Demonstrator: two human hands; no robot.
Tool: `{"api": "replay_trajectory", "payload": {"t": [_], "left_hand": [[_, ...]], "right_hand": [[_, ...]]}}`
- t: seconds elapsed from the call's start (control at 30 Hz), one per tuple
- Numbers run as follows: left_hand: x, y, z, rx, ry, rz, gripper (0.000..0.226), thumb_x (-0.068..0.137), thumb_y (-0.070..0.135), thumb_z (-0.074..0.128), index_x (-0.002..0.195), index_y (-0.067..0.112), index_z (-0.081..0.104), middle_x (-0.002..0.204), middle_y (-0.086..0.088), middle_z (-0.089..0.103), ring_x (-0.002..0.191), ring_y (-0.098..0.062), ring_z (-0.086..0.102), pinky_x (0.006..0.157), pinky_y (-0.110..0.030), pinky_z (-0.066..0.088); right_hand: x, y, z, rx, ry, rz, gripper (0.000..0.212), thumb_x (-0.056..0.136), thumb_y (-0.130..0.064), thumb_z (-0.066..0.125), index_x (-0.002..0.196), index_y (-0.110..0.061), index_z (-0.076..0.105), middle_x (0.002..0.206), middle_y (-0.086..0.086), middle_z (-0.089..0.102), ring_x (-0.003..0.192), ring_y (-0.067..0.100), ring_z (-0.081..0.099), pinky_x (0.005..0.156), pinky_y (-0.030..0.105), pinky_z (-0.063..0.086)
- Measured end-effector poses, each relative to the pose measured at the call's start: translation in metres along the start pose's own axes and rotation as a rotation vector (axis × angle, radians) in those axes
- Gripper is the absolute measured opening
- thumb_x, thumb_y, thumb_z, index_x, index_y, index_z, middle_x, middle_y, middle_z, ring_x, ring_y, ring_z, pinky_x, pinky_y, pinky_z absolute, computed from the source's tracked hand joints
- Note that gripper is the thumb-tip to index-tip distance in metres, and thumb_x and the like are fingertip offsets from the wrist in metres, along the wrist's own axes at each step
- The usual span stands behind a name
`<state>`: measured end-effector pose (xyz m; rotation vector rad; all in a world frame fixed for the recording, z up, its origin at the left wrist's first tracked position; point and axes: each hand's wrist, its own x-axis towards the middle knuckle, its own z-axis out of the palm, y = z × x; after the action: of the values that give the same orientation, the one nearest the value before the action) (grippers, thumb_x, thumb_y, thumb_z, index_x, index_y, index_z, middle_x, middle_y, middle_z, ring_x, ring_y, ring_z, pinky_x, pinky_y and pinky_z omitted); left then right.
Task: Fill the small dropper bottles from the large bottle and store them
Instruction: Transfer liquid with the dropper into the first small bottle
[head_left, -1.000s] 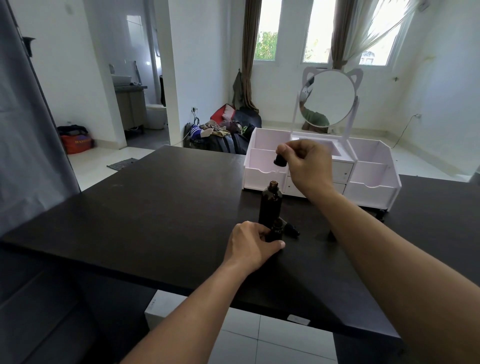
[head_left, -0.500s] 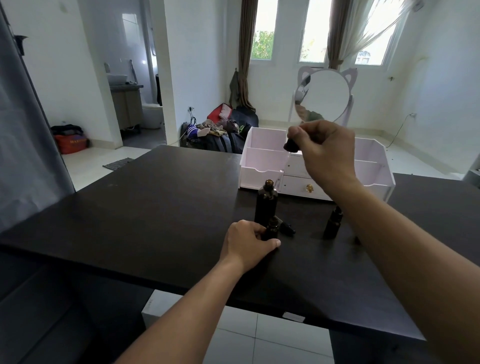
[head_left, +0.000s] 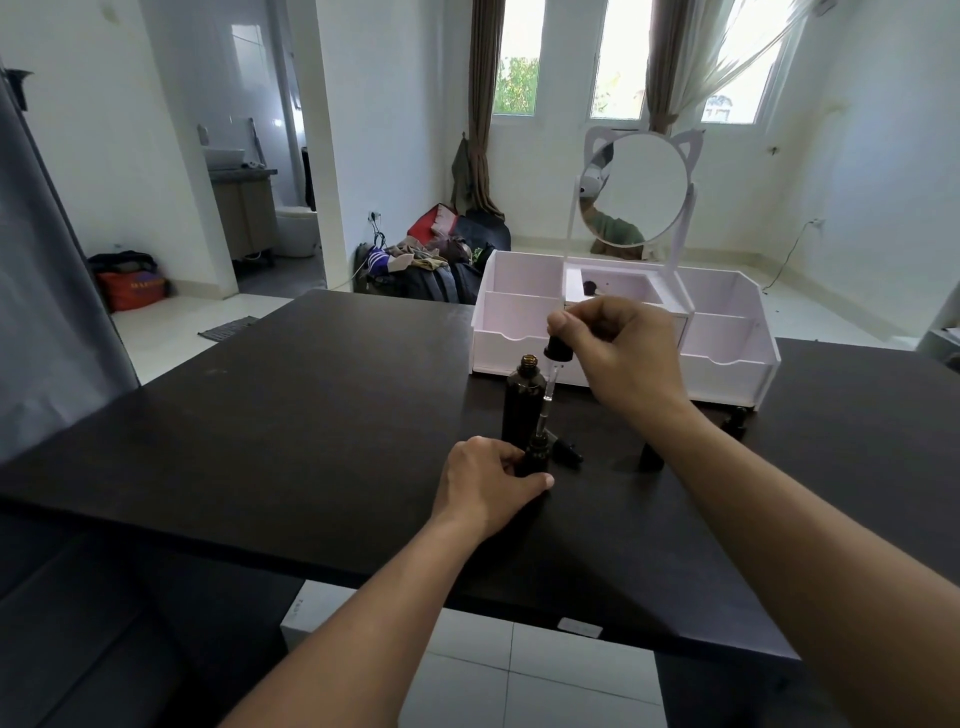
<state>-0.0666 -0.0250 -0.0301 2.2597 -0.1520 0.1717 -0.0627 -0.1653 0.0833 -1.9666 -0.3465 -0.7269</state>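
Observation:
The large dark bottle (head_left: 523, 399) stands uncapped on the black table (head_left: 291, 426). In front of it my left hand (head_left: 488, 486) grips a small dark dropper bottle (head_left: 536, 452) upright on the table. My right hand (head_left: 618, 353) pinches the black bulb of a dropper (head_left: 551, 384); its glass pipette points down with the tip at the small bottle's mouth. A dark cap (head_left: 567, 451) lies just right of the small bottle. Another small bottle (head_left: 652, 457) stands partly hidden behind my right forearm.
A white organizer (head_left: 623, 332) with open compartments, drawers and a round cat-ear mirror (head_left: 636, 189) stands at the table's far side; a dark item (head_left: 590, 287) lies in its middle compartment. One more small dark bottle (head_left: 736, 420) stands near its right foot.
My right hand has come down from in front of the mirror, bringing the dropper's pipette tip to the small bottle's mouth. My left hand has kept its grip on the small bottle.

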Motion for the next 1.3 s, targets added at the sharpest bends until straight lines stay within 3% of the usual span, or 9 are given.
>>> {"api": "replay_trajectory", "payload": {"t": [0.07,0.2,0.47,0.7,0.8,0.97,1.13,1.3], "left_hand": [[0.000,0.000,0.000,0.013,-0.001,-0.005,0.035,0.077,0.045,0.077,0.103,0.021,0.075,0.086,0.006,0.068,0.079,-0.007,0.063,0.071,-0.023,0.052],[0.001,0.000,0.001,0.018,-0.003,-0.007,0.036,0.078,0.044,0.077,0.106,0.022,0.073,0.090,0.007,0.067,0.083,-0.007,0.062,0.075,-0.024,0.052],[0.001,-0.001,0.002,0.016,-0.013,-0.006,0.036,0.079,0.043,0.076,0.107,0.021,0.073,0.090,0.006,0.067,0.082,-0.007,0.061,0.074,-0.023,0.051],[0.002,-0.001,0.001,0.014,-0.007,0.005,0.032,0.079,0.043,0.076,0.102,0.021,0.074,0.082,0.007,0.066,0.075,-0.006,0.060,0.066,-0.020,0.046],[0.001,-0.002,0.001,0.005,-0.006,0.018,0.031,0.079,0.043,0.076,0.101,0.021,0.075,0.081,0.006,0.067,0.074,-0.006,0.061,0.063,-0.019,0.045],[0.003,-0.003,0.001,-0.006,-0.011,0.041,0.032,0.078,0.043,0.076,0.102,0.021,0.075,0.081,0.007,0.068,0.074,-0.005,0.062,0.066,-0.020,0.048],[0.002,-0.004,0.002,-0.018,-0.024,0.062,0.034,0.079,0.042,0.076,0.104,0.018,0.074,0.087,0.005,0.070,0.077,-0.006,0.064,0.073,-0.021,0.053],[0.002,-0.004,0.002,-0.022,-0.015,0.057,0.034,0.078,0.041,0.077,0.103,0.018,0.074,0.082,0.006,0.069,0.072,-0.005,0.063,0.067,-0.017,0.049]], "right_hand": [[0.000,0.003,0.002,-0.020,0.005,0.008,0.007,0.087,-0.023,0.071,0.085,-0.017,0.073,0.075,-0.003,0.072,0.071,0.012,0.070,0.072,0.030,0.056],[0.001,0.007,0.001,-0.048,0.006,0.018,0.011,0.086,-0.023,0.073,0.076,-0.022,0.069,0.072,-0.001,0.071,0.064,0.010,0.063,0.063,0.024,0.045],[0.002,0.009,0.002,-0.102,0.000,0.004,0.013,0.087,-0.023,0.071,0.075,-0.023,0.067,0.077,0.004,0.073,0.075,0.022,0.069,0.073,0.036,0.056],[0.001,0.004,0.001,-0.087,-0.010,-0.006,0.008,0.086,-0.022,0.072,0.079,-0.021,0.070,0.075,-0.001,0.072,0.073,0.016,0.069,0.070,0.028,0.053],[0.001,0.001,0.000,-0.078,-0.031,-0.022,0.007,0.087,-0.022,0.072,0.083,-0.016,0.074,0.076,-0.002,0.073,0.073,0.016,0.071,0.072,0.031,0.057],[0.002,-0.010,-0.004,-0.046,-0.024,-0.045,0.005,0.088,-0.020,0.070,0.083,-0.021,0.069,0.069,-0.018,0.066,0.063,-0.004,0.067,0.069,0.018,0.053],[0.016,-0.022,-0.010,0.023,0.076,-0.040,0.009,0.089,-0.020,0.070,0.081,-0.015,0.073,0.069,-0.011,0.071,0.064,0.003,0.071,0.078,0.033,0.059],[0.044,-0.030,-0.010,0.025,0.181,-0.047,0.021,0.087,-0.027,0.071,0.067,-0.033,0.067,0.065,-0.014,0.071,0.067,0.011,0.072,0.077,0.044,0.059]]}}
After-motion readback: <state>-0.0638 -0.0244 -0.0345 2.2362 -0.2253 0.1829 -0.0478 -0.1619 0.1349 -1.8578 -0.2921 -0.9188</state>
